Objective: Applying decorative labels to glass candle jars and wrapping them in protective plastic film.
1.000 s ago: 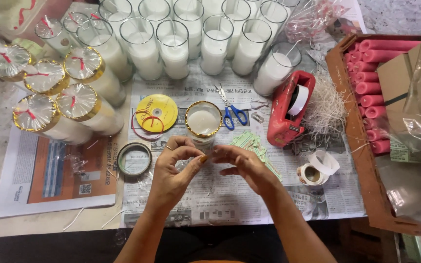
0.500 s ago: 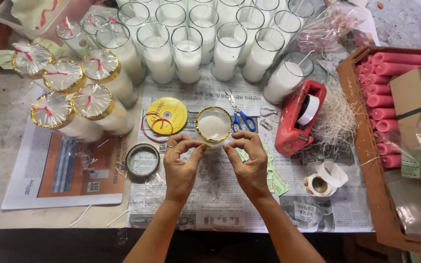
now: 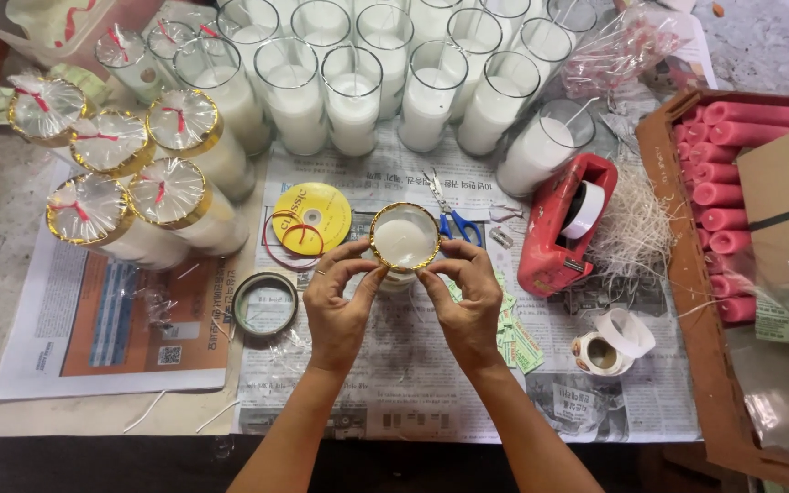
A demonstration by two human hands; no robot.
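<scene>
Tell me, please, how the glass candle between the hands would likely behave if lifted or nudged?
The glass candle is filled with white wax, so probably heavy for its size. Its glass looks smooth, likely slippery and breakable. Standing tall and narrow, it may tip, then roll.

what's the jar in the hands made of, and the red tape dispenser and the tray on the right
The gold-rimmed round jar held by the left hand and right hand looks like clear glass filled with matt white wax. The red tape dispenser looks like glossy moulded plastic. The brown tray seems to be raw cardboard.
</scene>
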